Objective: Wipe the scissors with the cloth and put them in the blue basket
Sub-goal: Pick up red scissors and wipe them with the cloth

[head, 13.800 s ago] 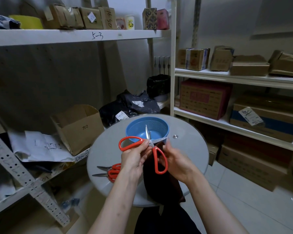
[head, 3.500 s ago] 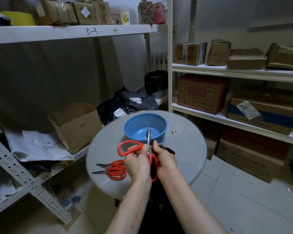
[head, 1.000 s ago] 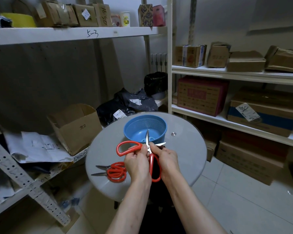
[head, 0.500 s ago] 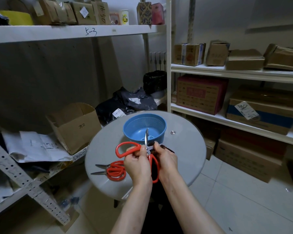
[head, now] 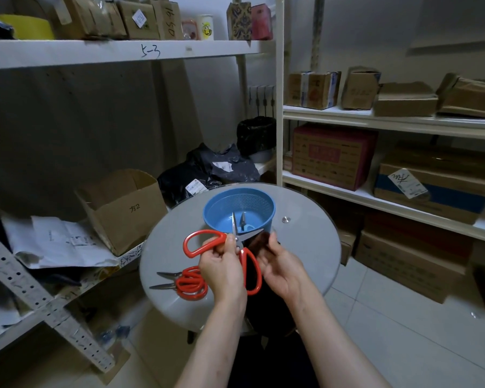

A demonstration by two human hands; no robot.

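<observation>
Red scissors [head: 242, 237] (blades open) against dark cloth [head: 258, 243], near blue basket [head: 244, 201].

scissors [head: 239, 238] blades spread wider, right hand [head: 280, 268] with cloth [head: 259, 243] drawn back off blade

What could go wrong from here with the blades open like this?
1. The scissors are spread open and the right hand presses the cloth on one blade; a slip could cut the fingers.
2. The left hand grips only near the pivot, so the scissors might twist or drop.
3. The other scissors lie on the table below the left wrist and could be knocked.
</observation>
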